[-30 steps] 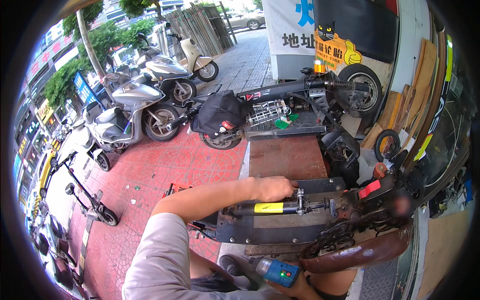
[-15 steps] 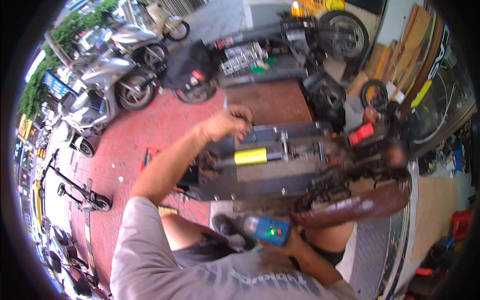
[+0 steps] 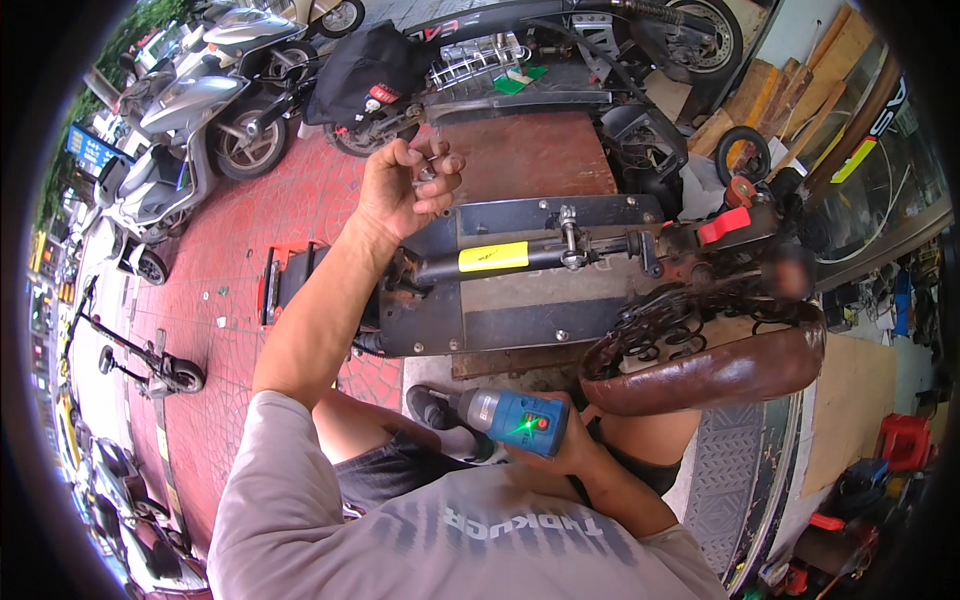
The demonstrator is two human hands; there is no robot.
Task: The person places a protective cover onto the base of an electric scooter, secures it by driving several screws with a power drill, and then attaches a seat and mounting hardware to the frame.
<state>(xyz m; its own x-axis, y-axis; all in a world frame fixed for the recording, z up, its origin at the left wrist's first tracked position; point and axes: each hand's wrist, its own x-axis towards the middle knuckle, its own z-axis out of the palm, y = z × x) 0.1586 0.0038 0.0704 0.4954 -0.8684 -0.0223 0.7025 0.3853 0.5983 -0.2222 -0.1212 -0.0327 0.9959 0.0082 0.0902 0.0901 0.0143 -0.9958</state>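
My left hand [image 3: 408, 188] is raised past the far left corner of a scooter deck [image 3: 520, 326], palm turned up and fingers curled. Small shiny metal pieces, too small to name surely, show between its fingers. In my right hand [image 3: 580, 440], close to my lap, is a blue cordless impact driver [image 3: 520, 422] with a green light lit; its nose points left. Across the deck lies a black bar [image 3: 440, 268] with a yellow label [image 3: 493, 257]. Several bolt heads dot the deck's edges. A brown padded seat [image 3: 710, 382] with coil springs adjoins its right end.
A reddish-brown board [image 3: 535, 155] lies beyond the deck. A partly stripped black motorbike [image 3: 520, 100] fills the back, with a metal rack [image 3: 475, 62] on it. Parked silver scooters [image 3: 190, 105] stand left on red paving. Wood offcuts [image 3: 780, 100] lean at the right.
My left hand has moved left and away from the deck, turning palm up. My right hand still holds the driver near my lap. The whole view has shifted slightly.
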